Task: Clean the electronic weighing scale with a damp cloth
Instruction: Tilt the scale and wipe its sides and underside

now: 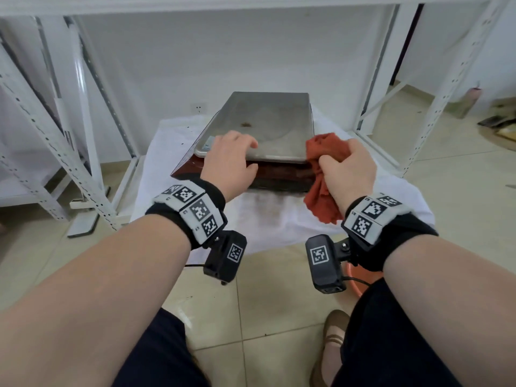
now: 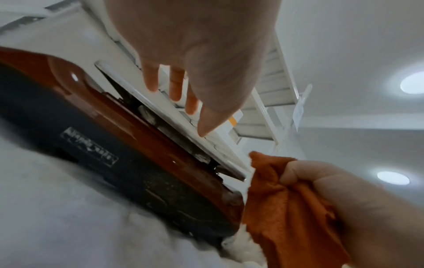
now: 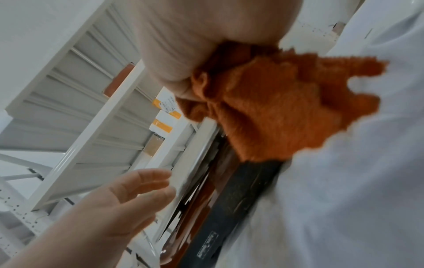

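Head view with both wrist views. A red-bodied electronic weighing scale (image 1: 243, 174) with a dark front panel and a rectangular stainless-steel weighing pan (image 1: 268, 121) stands on a white cloth-covered low table (image 1: 391, 191), towards its far edge, between white perforated metal shelving uprights (image 1: 50, 141).

The left hand (image 1: 229, 160) lies over the near left corner of the pan, fingers extended and slightly spread; the left wrist view shows the fingertips (image 2: 152, 87) at the pan's rim, though actual contact cannot be confirmed. The right hand (image 1: 349, 171) is closed in a fist around a bunched orange-red terry cloth (image 1: 324, 169), which hangs beside the near right corner of the scale; in the right wrist view the cloth's folds (image 3: 263, 108) are at or just off that corner of the pan.

Progress, as judged: early. A small brown stain (image 1: 246, 124) remains near the middle of the pan, and dull smears cover much of the steel, so the pan's top appears largely unwiped. The dark front panel looks dusty and speckled in the left wrist view (image 2: 160, 190). The white covering in front of the scale bears a grey smudge (image 1: 268, 210).

Remaining, as judged: wiping the pan across its whole top, including the stain, then the red housing and front panel. Whether the cloth is damp cannot be told. A red-orange basin (image 1: 356, 277) is partly visible on the tiled floor below the table's near edge.
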The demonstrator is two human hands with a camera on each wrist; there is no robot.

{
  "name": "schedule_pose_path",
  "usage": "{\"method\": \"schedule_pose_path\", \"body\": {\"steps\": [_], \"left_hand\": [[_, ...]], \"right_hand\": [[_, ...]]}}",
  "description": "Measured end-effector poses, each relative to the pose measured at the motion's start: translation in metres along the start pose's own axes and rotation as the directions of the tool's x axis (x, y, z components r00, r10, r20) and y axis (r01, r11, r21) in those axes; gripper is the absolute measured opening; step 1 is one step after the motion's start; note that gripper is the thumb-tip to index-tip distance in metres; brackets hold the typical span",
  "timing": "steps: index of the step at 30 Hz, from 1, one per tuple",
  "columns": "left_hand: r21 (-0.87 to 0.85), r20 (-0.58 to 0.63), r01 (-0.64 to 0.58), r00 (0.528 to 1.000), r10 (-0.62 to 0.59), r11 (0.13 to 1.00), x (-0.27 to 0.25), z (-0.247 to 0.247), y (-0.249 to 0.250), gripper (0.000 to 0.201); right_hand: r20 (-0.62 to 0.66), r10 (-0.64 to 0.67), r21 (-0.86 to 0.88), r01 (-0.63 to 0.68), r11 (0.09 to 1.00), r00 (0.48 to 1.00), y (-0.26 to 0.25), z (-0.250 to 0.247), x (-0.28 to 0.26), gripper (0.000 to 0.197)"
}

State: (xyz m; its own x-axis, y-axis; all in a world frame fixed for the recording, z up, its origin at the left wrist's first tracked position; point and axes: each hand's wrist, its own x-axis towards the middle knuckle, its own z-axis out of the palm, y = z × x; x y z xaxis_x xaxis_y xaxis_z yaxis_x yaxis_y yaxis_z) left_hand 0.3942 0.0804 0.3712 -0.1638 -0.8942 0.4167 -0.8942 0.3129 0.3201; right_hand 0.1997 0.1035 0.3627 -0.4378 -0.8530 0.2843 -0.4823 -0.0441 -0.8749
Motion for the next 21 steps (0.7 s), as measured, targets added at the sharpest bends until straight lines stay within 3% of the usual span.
{"method": "schedule_pose_path", "body": {"steps": [3,10,15,19,21], "left_hand": [[0.151,0.057,0.006,0.998,-0.014,0.989,0.006,0.004,-0.006,0.046],[0.141,0.134,-0.020,0.991,0.001,0.990,0.011,0.009,-0.021,0.050],[0.115,0.160,-0.035,0.987,0.017,0.993,0.016,0.006,-0.023,0.048],[0.110,0.161,-0.037,0.987,0.019,0.993,0.016,0.008,-0.023,0.047],[0.111,0.159,-0.038,0.987,0.020,0.993,0.015,0.008,-0.023,0.047]], "right_hand": [[-0.122,0.018,-0.070,-0.027,0.997,0.992,0.006,-0.004,0.006,0.026],[0.120,-0.117,-0.323,0.150,0.934,0.986,0.016,0.015,-0.003,0.041],[0.118,-0.095,-0.388,0.134,0.912,0.988,0.027,0.018,-0.006,0.044],[0.122,-0.088,-0.421,0.131,0.898,0.989,0.029,0.017,-0.007,0.036],[0.174,-0.112,-0.502,0.186,0.845,0.978,0.026,0.018,-0.008,0.019]]}}
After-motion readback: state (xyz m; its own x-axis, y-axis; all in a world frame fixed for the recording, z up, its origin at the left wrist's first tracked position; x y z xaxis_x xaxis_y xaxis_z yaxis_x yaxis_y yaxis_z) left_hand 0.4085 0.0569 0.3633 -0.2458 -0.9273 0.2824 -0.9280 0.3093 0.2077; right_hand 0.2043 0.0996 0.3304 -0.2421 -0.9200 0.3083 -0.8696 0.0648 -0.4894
